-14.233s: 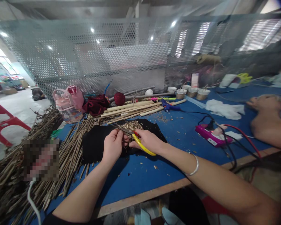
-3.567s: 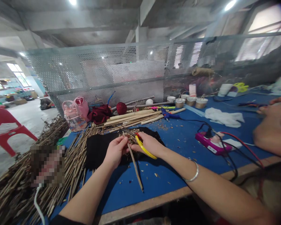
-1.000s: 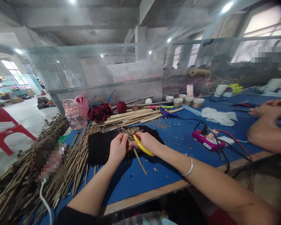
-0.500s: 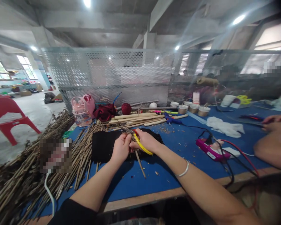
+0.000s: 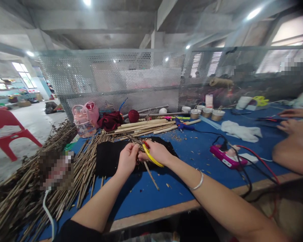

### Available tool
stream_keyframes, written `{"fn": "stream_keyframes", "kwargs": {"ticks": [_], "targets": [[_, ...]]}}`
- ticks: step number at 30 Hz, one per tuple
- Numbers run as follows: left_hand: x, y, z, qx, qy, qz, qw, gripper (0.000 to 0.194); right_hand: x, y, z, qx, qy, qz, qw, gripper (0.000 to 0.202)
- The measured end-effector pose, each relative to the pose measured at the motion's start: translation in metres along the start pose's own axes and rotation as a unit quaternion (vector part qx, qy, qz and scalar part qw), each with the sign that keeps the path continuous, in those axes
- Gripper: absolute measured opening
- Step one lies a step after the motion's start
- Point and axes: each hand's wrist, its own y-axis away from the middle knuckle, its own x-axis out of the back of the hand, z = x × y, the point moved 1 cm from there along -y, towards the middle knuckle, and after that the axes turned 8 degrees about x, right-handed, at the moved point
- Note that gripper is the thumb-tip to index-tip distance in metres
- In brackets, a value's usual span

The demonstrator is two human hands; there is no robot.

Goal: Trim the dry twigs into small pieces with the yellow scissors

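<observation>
My right hand (image 5: pixel 155 153) is closed around a pair of scissors (image 5: pixel 149 157) with yellow handles, their dark blades pointing up and left. Close against it, my left hand (image 5: pixel 128 157) is pinched on a dry twig, whose held part is mostly hidden by the fingers. The thin lower stem of the twig (image 5: pixel 151 176) sticks out below my hands, slanting toward the front edge. A black cloth (image 5: pixel 107 158) lies flat beneath both hands. Plant scraps are scattered around on the blue tabletop (image 5: pixel 181 183).
Piled dry stalks (image 5: pixel 87 168) cover the left side. Behind lie peeled sticks (image 5: pixel 146 127), a blue glue gun (image 5: pixel 183 125) and a maroon cloth (image 5: pixel 111 121). A purple power strip (image 5: pixel 227 157) with cables sits right, near a white glove (image 5: pixel 241 131) and another person's hands (image 5: pixel 296 126).
The view has shifted slightly, so most things appear a little further left. My hands keep nearly the same hold on scissors and twig. The other person's hands have moved.
</observation>
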Motion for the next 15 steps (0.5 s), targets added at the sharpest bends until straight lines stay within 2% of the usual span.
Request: {"fn": "stream_keyframes", "kwargs": {"ticks": [9, 15], "targets": [[-0.0011, 0.0032, 0.0025, -0.009, 0.004, -0.001, 1.000, 0.030, 0.0044, 0.0051, 0.0011, 0.054, -0.095, -0.007, 0.994, 0.060], [-0.0032, 0.0049, 0.0066, -0.018, 0.008, -0.016, 1.000, 0.029, 0.0063, 0.0052, 0.0006, 0.070, -0.069, 0.007, 0.995, 0.062]]}}
